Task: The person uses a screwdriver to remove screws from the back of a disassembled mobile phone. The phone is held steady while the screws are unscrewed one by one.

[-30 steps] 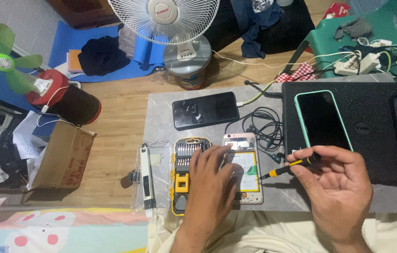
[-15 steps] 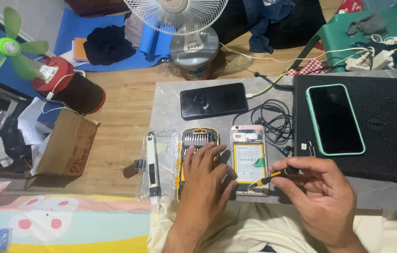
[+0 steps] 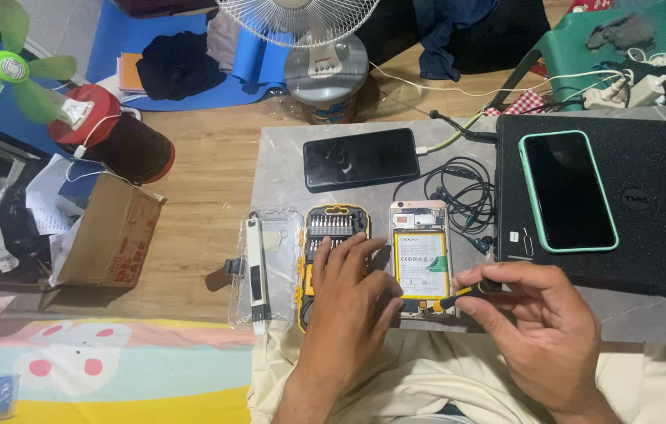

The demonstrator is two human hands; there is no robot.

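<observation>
On grey mat: opened phone (image 3: 420, 257), battery bare; right hand (image 3: 541, 330) pinches yellow-black screwdriver (image 3: 459, 295).

My left hand (image 3: 349, 302) covers the lower half of the bit case (image 3: 333, 235), the fan (image 3: 301, 20) at 12 o'clock is cropped, and the opened phone (image 3: 421, 255) label is unreadable.

Right hand (image 3: 541, 330) pinches a small yellow screwdriver (image 3: 459, 297), tip down at the bottom edge of the opened phone (image 3: 421, 255). Left hand (image 3: 349, 302) lies flat on the bit case (image 3: 331, 228), just left of that phone.
</observation>
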